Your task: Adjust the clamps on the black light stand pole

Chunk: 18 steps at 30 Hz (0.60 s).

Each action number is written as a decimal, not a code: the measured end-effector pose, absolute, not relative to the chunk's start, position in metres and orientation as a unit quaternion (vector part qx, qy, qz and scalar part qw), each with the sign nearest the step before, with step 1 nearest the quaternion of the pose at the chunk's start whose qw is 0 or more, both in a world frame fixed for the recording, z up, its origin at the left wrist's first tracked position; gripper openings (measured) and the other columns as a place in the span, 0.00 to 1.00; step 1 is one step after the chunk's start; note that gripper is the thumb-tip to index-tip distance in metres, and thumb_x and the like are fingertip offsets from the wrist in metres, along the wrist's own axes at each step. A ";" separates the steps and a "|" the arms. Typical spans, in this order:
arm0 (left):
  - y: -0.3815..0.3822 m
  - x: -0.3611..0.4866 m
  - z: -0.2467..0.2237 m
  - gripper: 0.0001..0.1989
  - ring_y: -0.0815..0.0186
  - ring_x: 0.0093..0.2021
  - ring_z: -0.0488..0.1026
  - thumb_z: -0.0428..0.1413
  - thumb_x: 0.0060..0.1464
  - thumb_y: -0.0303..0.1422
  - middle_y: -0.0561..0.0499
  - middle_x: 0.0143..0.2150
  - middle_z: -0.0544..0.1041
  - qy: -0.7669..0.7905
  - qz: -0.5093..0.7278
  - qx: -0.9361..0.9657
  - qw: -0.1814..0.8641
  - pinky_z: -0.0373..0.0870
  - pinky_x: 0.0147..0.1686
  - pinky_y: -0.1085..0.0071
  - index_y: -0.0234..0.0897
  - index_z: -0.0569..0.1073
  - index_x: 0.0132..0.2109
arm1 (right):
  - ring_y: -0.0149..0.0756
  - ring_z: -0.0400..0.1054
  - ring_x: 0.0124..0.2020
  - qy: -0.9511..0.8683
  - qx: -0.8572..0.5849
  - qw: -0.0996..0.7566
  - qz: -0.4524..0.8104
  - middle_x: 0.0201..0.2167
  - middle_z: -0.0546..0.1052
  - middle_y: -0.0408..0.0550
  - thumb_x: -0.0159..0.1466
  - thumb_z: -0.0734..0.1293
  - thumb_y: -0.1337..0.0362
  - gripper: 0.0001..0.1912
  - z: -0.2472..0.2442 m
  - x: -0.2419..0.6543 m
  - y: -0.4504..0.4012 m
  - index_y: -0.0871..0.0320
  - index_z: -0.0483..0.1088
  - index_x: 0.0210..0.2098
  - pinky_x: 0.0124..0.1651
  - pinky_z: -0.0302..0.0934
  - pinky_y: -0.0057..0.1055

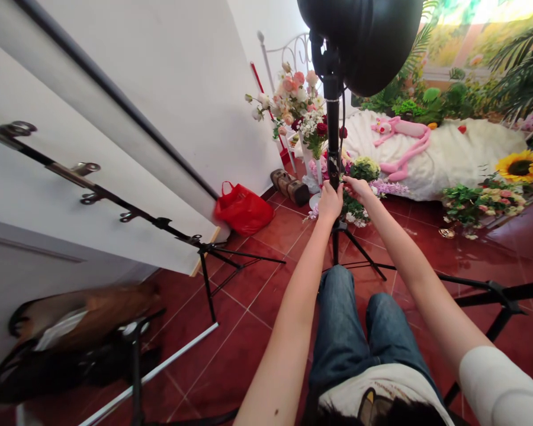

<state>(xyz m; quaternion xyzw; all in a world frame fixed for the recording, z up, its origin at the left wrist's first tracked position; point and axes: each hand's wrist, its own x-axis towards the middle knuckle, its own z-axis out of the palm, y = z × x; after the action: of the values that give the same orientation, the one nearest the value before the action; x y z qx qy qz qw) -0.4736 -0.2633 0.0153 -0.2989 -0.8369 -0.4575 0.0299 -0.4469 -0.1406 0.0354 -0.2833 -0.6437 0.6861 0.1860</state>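
Observation:
In front of me a black light stand (333, 127) rises upright, with a large black lamp head (364, 44) at its top and spread legs on the floor. My left hand (331, 202) is wrapped round the stand's pole at its middle. On the pole's right side, my right hand (356, 188) has its fingers pinched together at a fitting, probably a knob, which they mostly hide. A thin cable (343, 112) hangs beside the pole.
Flower bunches (293, 94) stand behind the stand. A pink plush toy (406, 133) lies on a white-covered bed (471, 154). On the left are a red bag (242, 207), a clamped backdrop stand (137, 216) and a white pole (160, 370). Black tripod legs (500, 296) reach in from the right.

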 end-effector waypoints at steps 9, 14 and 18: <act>-0.264 -0.475 0.015 0.29 0.47 0.60 0.72 0.40 0.66 0.52 0.28 0.57 0.72 -0.838 -0.447 -0.310 0.042 0.69 0.55 0.58 0.31 0.58 0.59 | 0.24 0.67 0.27 -0.546 -0.192 0.193 0.792 0.29 0.77 0.36 0.64 0.67 0.62 0.06 0.019 -0.439 -0.146 0.53 0.72 0.42 0.34 0.63 0.20; -0.265 -0.475 0.015 0.29 0.49 0.60 0.72 0.40 0.65 0.53 0.30 0.56 0.73 -0.835 -0.456 -0.305 0.039 0.68 0.55 0.59 0.33 0.59 0.58 | 0.23 0.55 0.18 -0.605 -0.177 0.146 0.762 0.20 0.68 0.33 0.63 0.67 0.68 0.05 0.036 -0.437 -0.130 0.56 0.72 0.39 0.26 0.56 0.21; -0.266 -0.476 0.014 0.29 0.49 0.59 0.73 0.40 0.65 0.54 0.30 0.56 0.73 -0.832 -0.457 -0.311 0.037 0.69 0.54 0.59 0.34 0.60 0.57 | 0.25 0.62 0.22 -0.662 -0.178 0.120 0.718 0.22 0.70 0.37 0.63 0.70 0.62 0.08 0.051 -0.434 -0.135 0.56 0.68 0.30 0.29 0.60 0.22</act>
<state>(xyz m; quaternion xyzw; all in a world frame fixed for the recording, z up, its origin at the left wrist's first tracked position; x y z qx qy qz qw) -0.4758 -0.2660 0.0142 -0.3111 -0.8324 -0.4572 0.0372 -0.4336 -0.1347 0.0511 -0.1777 -0.6622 0.7181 0.1197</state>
